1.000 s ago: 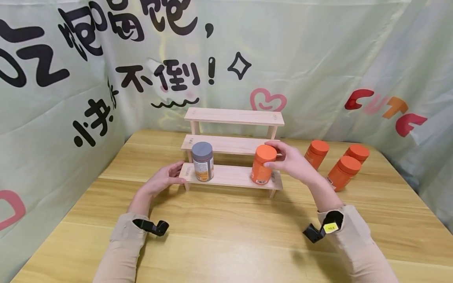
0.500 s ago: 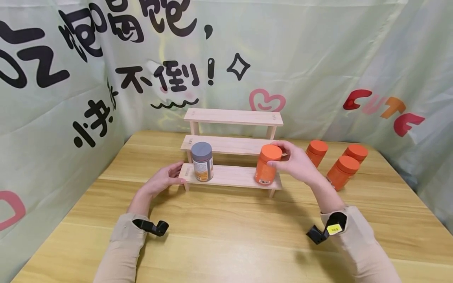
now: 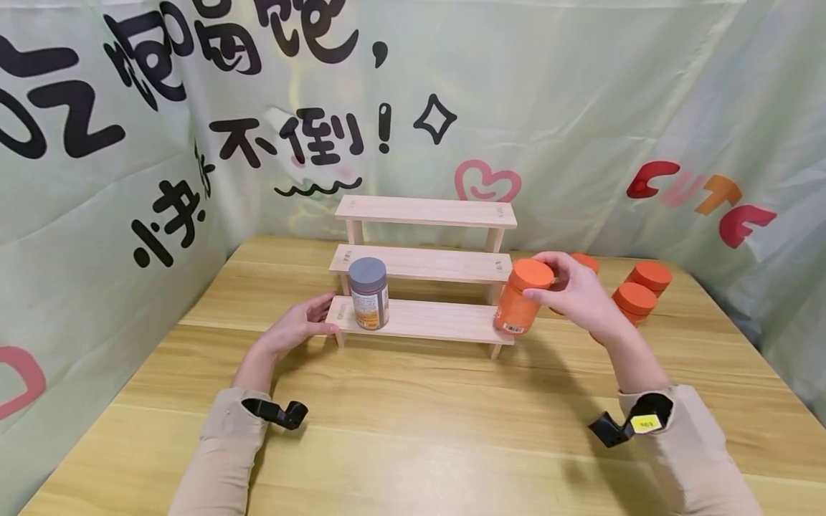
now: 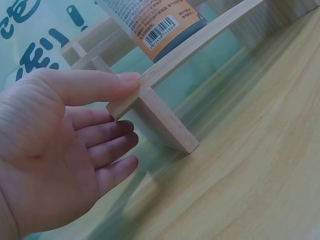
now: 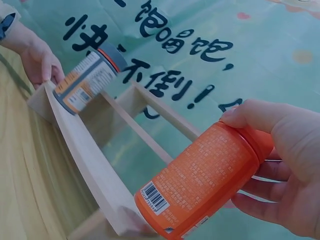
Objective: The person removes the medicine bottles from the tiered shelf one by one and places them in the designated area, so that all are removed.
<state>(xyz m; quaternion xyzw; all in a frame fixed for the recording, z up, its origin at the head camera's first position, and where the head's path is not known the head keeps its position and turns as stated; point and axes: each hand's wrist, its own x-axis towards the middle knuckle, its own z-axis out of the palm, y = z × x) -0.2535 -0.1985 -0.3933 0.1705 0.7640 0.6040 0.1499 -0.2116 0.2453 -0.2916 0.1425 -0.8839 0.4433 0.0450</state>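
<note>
In the head view, my right hand [image 3: 577, 294] grips an orange bottle [image 3: 521, 301] near its lid, thumb on one side and fingers on the other. The bottle tilts a little over the right end of the lowest board. A three-tier wooden shelf [image 3: 432, 319] stands on the table, its left end held by my left hand [image 3: 293, 326]. The left wrist view shows the thumb [image 4: 107, 87] on the board's edge and the other fingers behind and below it. Near that end a bottle with a grey lid [image 3: 369, 294] stands upright on the lowest board.
Behind my right hand, more orange bottles [image 3: 648, 278] stand on the wooden table [image 3: 413, 430], one partly hidden by the hand. A printed cloth backdrop [image 3: 548, 107] hangs behind and to the left.
My right hand has moved right along the lowest board with the orange bottle, from inside the board to its right end. The left hand and the grey-lidded bottle stay put.
</note>
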